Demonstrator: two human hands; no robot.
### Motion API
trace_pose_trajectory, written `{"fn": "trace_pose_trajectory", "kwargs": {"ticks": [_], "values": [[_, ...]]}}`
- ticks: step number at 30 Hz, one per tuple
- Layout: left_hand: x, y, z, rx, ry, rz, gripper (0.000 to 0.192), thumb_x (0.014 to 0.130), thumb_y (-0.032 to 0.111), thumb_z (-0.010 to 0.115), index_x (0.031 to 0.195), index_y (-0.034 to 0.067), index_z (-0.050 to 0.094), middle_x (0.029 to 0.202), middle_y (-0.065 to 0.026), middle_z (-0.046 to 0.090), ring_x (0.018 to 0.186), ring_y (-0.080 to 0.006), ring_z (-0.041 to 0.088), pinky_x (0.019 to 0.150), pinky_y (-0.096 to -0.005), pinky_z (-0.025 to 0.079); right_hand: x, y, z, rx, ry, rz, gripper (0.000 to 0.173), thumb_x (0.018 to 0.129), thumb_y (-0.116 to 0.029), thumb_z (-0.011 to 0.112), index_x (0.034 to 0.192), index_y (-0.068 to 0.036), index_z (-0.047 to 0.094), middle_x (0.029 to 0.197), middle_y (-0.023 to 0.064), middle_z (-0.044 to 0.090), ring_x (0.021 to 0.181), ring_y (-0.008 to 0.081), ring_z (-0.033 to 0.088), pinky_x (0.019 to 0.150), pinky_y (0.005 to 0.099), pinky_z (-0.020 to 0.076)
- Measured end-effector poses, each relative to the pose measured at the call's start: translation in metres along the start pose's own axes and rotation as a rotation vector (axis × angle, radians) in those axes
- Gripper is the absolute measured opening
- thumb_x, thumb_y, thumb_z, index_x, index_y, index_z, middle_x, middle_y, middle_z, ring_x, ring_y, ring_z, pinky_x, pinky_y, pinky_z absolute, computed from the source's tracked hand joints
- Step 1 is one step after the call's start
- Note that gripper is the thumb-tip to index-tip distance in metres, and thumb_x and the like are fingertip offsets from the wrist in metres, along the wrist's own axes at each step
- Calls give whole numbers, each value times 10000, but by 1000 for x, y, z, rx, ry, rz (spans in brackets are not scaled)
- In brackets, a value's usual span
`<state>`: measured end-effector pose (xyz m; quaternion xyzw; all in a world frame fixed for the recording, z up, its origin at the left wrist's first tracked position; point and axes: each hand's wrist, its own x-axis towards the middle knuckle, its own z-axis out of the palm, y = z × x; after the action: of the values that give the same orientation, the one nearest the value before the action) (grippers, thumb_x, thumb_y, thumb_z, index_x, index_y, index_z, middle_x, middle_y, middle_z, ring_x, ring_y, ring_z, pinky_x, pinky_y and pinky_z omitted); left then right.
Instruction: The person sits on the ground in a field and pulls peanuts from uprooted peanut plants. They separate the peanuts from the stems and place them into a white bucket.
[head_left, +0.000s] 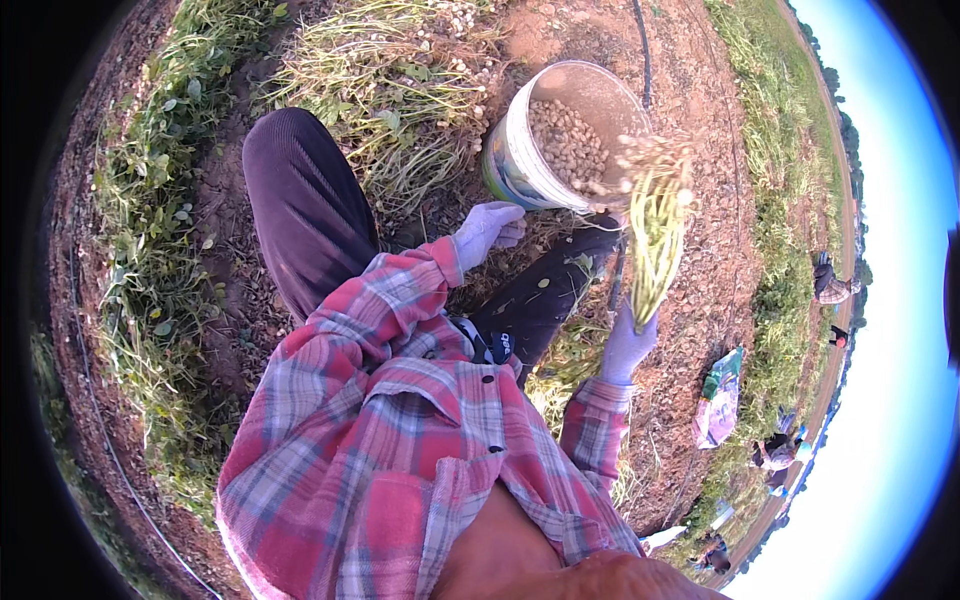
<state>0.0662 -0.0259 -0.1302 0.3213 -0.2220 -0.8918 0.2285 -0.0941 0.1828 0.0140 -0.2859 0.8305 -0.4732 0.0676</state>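
Observation:
My right hand, in a pale glove, grips a bunch of peanut plants by the stems. Its root end, blurred and bearing pods, overlaps the near rim of a plastic bucket. The tilted bucket holds a layer of harvested peanuts and has dried dirt on its inner wall. Just beside the bucket's base, my left hand hangs with its gloved fingers curled. Nothing shows in it, though its palm is hidden. My dark-trousered legs are spread on either side of it.
A heap of pulled peanut plants lies beyond my left knee. Leafy plants form a row at left. A black hose runs over the soil past the bucket. At right lies a printed sack; several people are farther off.

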Motion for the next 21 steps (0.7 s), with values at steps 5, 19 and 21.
{"fn": "trace_pose_trajectory", "kwargs": {"ticks": [5,19,21], "values": [[4,-8,6,-81,19,4,97,911,132,642,941,54,594,781,-26,610,637,-119,571,534,-263,430,56,-161,-105,380,817,-573,263,978,-92,498,1214,10,551,630,-64,288,514,53,269,470,221,244],[-55,-1,80,-12,-99,31,405,878,211,751,1232,102,588,1102,-12,660,1014,-140,629,886,-374,513,-61,90,50,-1061,-578,-5,506,880,-359,645,1240,-43,484,1007,221,699,821,353,710,720,516,538],[-30,-16,74,-12,-90,51,416,882,179,746,1252,81,581,1116,-31,671,1028,-167,650,899,-379,530,-67,62,59,-915,-635,35,535,884,-392,646,1263,-36,520,1023,242,697,907,380,701,765,467,545]]}}
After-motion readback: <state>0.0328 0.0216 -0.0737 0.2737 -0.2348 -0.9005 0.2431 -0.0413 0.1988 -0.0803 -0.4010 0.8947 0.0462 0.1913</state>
